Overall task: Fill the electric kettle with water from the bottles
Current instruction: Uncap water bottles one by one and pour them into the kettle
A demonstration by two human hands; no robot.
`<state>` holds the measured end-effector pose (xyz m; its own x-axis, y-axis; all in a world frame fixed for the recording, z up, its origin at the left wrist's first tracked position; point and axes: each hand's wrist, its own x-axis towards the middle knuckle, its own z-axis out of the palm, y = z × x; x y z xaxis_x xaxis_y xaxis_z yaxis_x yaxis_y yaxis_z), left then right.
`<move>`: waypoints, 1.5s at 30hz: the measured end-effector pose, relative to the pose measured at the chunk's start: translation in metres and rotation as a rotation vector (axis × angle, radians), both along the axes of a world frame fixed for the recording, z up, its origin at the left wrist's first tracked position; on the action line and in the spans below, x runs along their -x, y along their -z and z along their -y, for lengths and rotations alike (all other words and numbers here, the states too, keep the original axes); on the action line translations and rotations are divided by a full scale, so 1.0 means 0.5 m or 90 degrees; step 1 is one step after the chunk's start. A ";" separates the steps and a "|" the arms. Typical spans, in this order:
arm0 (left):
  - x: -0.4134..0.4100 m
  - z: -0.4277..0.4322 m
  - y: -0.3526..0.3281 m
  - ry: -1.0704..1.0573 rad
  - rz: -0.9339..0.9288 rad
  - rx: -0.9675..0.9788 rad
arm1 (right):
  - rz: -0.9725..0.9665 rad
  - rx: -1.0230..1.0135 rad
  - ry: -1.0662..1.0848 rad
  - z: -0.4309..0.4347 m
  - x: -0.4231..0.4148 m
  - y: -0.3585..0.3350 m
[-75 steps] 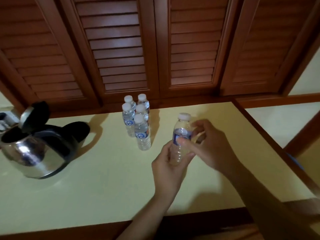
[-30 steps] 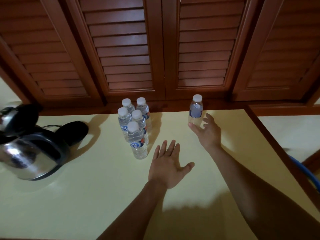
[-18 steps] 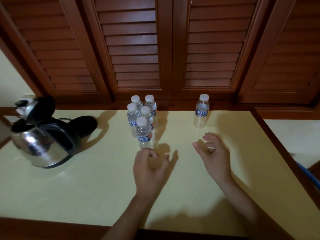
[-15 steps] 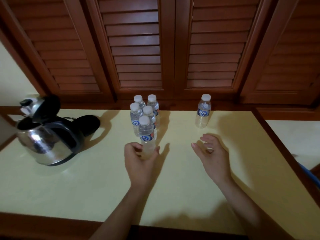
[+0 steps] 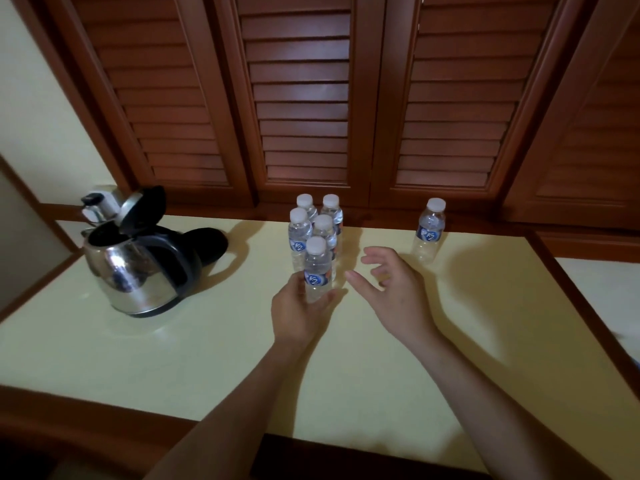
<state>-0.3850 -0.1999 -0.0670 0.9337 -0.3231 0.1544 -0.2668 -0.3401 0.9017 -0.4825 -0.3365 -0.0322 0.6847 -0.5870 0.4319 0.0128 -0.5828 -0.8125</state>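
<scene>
A steel electric kettle (image 5: 138,271) with a black handle stands at the table's left, its lid tipped up. Several capped water bottles cluster at the middle back. My left hand (image 5: 298,313) grips the nearest bottle (image 5: 317,268) of that cluster by its lower half; the bottle stands upright. My right hand (image 5: 394,292) hovers just right of it, fingers spread and loosely bent, holding nothing. A separate capped bottle (image 5: 429,230) that looks empty stands alone at the back right.
The pale yellow table (image 5: 173,358) has a dark wood edge. Brown louvred shutters (image 5: 301,98) rise right behind it. The kettle's black base (image 5: 207,240) lies behind the kettle, and a wall socket with a plug (image 5: 95,202) sits at the far left.
The bottle I held earlier now stands alone at the back right. My left hand has reached forward and closed round the front bottle of the cluster. My right hand drew back toward it.
</scene>
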 end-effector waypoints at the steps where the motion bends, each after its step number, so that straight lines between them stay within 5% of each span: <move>1: 0.005 -0.008 -0.002 0.001 0.000 0.003 | -0.008 0.015 -0.013 -0.006 -0.008 -0.008; 14: -0.006 -0.202 -0.069 0.022 0.181 -0.041 | -0.079 0.236 -0.094 -0.130 -0.100 -0.111; 22: -0.129 -0.383 -0.067 0.150 0.217 -0.045 | 0.012 0.358 -0.199 -0.286 -0.191 -0.142; 27: -0.203 -0.513 -0.056 0.219 0.197 -0.030 | -0.136 0.314 -0.240 -0.412 -0.218 -0.184; 36: -0.275 -0.661 -0.044 0.197 0.245 -0.059 | -0.244 0.290 -0.045 -0.604 -0.279 -0.217; 45: -0.296 -0.690 -0.030 0.155 0.198 -0.029 | -0.341 0.317 -0.230 -0.623 -0.325 -0.231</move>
